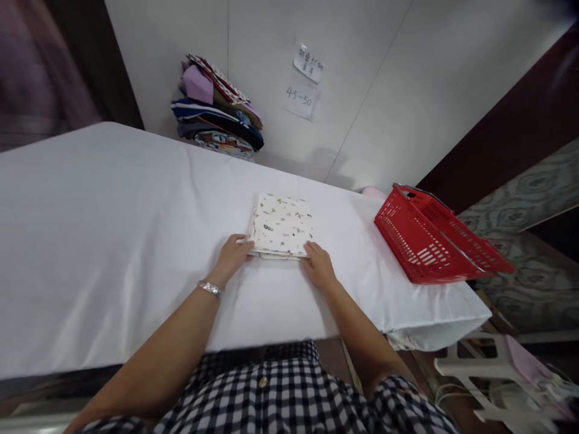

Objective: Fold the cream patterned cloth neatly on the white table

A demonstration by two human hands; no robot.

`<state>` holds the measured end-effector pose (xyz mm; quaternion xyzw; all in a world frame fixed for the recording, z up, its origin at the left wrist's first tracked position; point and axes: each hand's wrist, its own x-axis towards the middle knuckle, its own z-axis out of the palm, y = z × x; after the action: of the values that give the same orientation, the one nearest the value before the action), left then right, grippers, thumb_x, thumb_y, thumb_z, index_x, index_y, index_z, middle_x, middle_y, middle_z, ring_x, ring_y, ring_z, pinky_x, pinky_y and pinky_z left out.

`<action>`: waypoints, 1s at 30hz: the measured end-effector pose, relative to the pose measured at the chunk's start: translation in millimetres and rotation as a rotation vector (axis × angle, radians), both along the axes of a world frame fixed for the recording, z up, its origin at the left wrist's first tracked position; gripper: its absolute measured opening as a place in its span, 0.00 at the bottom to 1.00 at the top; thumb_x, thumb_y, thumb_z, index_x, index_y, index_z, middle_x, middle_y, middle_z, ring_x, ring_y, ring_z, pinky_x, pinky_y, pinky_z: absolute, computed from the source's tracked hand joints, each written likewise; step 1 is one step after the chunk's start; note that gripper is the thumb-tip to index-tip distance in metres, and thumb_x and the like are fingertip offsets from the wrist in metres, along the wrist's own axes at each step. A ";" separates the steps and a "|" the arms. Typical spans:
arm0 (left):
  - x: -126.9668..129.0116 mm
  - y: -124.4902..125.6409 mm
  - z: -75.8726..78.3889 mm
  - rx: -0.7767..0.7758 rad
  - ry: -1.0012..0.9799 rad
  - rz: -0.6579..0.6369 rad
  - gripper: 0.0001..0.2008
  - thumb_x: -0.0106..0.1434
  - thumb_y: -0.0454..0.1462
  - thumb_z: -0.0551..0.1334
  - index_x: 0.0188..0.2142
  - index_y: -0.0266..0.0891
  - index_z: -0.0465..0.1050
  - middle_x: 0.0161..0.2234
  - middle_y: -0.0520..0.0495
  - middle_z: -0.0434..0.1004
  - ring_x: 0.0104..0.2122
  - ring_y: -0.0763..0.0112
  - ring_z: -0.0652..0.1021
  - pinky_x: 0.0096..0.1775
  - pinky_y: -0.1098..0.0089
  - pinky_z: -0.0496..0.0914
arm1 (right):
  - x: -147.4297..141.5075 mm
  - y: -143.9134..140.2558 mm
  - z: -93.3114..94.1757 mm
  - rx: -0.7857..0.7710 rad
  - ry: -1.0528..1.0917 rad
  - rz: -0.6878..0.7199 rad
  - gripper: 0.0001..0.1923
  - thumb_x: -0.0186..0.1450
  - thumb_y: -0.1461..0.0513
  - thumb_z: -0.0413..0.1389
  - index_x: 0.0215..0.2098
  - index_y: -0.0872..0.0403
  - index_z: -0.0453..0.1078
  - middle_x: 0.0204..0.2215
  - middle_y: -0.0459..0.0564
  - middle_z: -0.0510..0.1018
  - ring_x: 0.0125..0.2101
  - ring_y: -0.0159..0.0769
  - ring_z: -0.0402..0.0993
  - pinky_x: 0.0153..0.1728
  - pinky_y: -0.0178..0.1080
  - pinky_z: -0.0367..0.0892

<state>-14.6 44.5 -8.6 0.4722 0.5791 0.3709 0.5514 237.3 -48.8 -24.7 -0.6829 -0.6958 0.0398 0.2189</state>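
A white cloth with small scattered prints (283,224), folded into a flat square of several layers, lies on the white-covered table (136,241). At its near left corner, my left hand (233,256) grips the edge, thumb near the top and the other fingers along the side. My right hand (319,262) holds the near right corner in the same way, fingertips on the upper layer. What the fingers do beneath the layers is hidden. A silver bracelet (210,288) is on my left wrist.
A stack of folded clothes (219,111) stands against the wall at the table's back edge. On the right end of the table is a red plastic basket (420,241). Handwritten paper signs (301,99) hang on the wall. A white plastic stool (479,367) is at the lower right.
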 end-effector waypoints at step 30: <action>9.1 0.0 -6.3 -0.074 -0.146 -0.057 0.26 0.48 0.35 0.67 0.47 0.36 0.64 0.36 0.43 0.76 0.29 0.67 0.79 0.32 0.66 0.76 | 21.8 13.6 -17.2 0.224 0.438 -0.198 0.22 0.57 0.67 0.47 0.48 0.54 0.71 0.55 0.55 0.68 0.56 0.38 0.63 0.57 0.45 0.59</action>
<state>-5.6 44.5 -14.9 0.4395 0.5371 0.3670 0.6194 259.2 -35.2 -41.9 -0.6942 -0.5620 0.0878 0.4411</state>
